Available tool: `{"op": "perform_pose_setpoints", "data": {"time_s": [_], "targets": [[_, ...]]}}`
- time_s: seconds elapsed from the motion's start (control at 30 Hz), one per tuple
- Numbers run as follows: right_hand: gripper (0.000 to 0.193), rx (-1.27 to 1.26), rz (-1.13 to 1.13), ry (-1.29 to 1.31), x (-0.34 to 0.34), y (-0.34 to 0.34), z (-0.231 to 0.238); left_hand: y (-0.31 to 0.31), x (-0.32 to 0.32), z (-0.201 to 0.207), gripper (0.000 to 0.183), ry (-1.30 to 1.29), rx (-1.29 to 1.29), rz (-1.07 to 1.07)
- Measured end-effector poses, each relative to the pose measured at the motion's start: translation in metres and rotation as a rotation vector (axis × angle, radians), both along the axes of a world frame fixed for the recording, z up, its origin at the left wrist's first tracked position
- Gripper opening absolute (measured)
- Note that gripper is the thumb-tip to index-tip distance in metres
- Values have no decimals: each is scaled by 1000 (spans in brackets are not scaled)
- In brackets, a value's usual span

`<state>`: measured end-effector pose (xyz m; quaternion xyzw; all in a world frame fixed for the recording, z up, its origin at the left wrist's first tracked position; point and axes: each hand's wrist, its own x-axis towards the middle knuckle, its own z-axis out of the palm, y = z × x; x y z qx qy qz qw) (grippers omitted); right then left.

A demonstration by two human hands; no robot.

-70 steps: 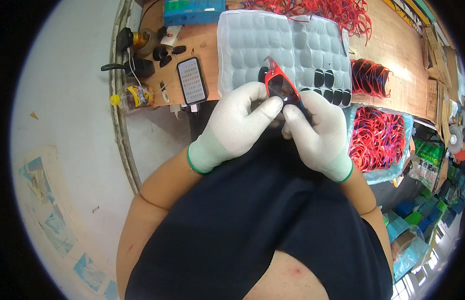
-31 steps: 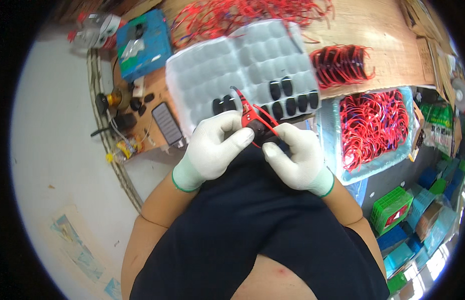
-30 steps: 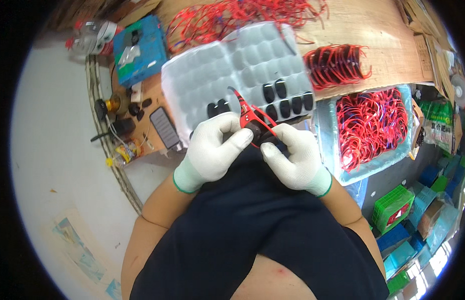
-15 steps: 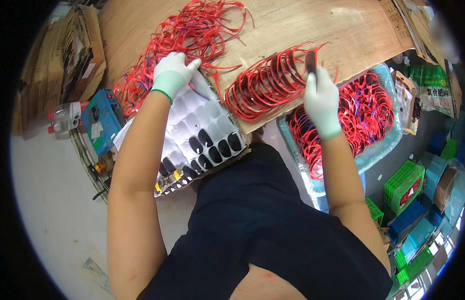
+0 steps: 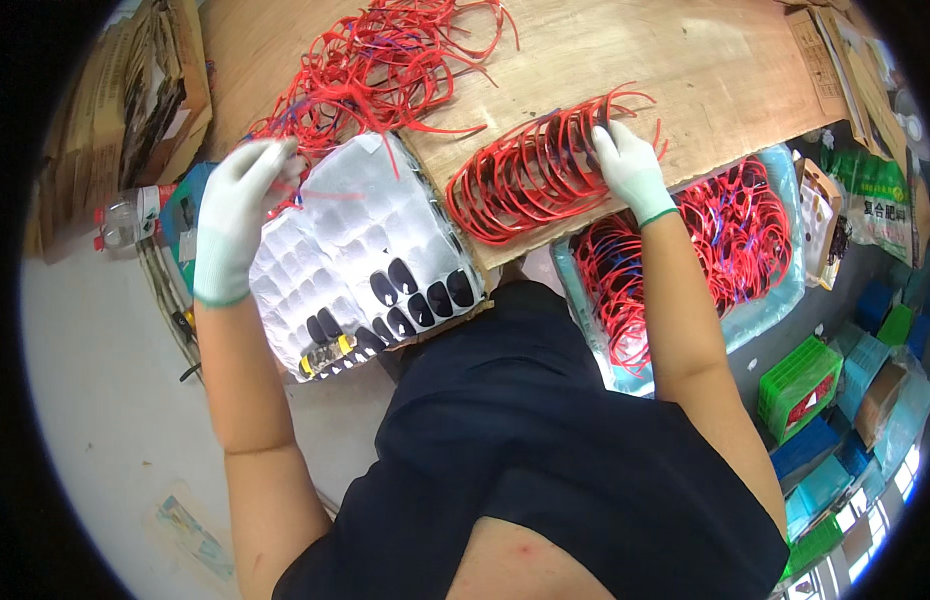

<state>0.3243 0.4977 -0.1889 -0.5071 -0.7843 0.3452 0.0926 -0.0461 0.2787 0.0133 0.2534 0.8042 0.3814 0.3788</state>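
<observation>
Nearest to me, below the bench edge on my right, a pale blue tub (image 5: pixel 765 310) holds a loose heap of red frames, placed, I judge, within easy drop of my right arm. Beyond it on the floor stand green and blue crates (image 5: pixel 810 385), stacked close together.

At the bench edge sits a clear moulded tray (image 5: pixel 360 245) of small pockets; its near rows carry dark oval lenses (image 5: pixel 420 295), each in its own pocket, presumably so that none rubs another, while the far rows show bare.

My left hand (image 5: pixel 230 215), in a white glove, lies over the tray's far left corner with fingers loosely spread and grasping nothing that I can see; it reaches toward the tangled red frames (image 5: pixel 375 65) heaped on the wooden bench (image 5: pixel 705 60).

My right hand (image 5: pixel 630 170), also gloved, rests on the far end of a neat row of red frames (image 5: pixel 530 175) standing on edge; its fingertips are bent into the row, but whether they pinch one frame I cannot tell.

Farther left lie a clear bottle with a red cap (image 5: pixel 120 220) and flattened brown cartons (image 5: pixel 150 90). At the right rim, a green-and-white printed packet (image 5: pixel 880 215) sits beside brown cardboard.
</observation>
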Motion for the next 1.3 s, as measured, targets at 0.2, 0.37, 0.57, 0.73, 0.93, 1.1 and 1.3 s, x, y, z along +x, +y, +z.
{"op": "perform_pose_setpoints", "data": {"time_s": [0.2,0.37,0.57,0.73,0.93,1.1,1.3], "targets": [[41,65,114,-39,-2,-5,-23,-111,21,-1,29,-242,273,170],[46,229,233,-52,-1,1,-30,-166,29,12,46,-382,481,271],[46,290,131,-214,8,12,-13,-222,30,15,17,-203,328,306],[36,423,-38,157,-52,-89,63,-312,31,1,24,-168,399,203],[30,330,555,-195,-155,-250,86,-270,71,6,10,375,498,-109],[32,350,473,-402,-177,-266,86,-280,74,1,20,382,746,-156],[22,344,567,-243,-179,-265,83,-323,63,-4,36,169,596,-84]]}}
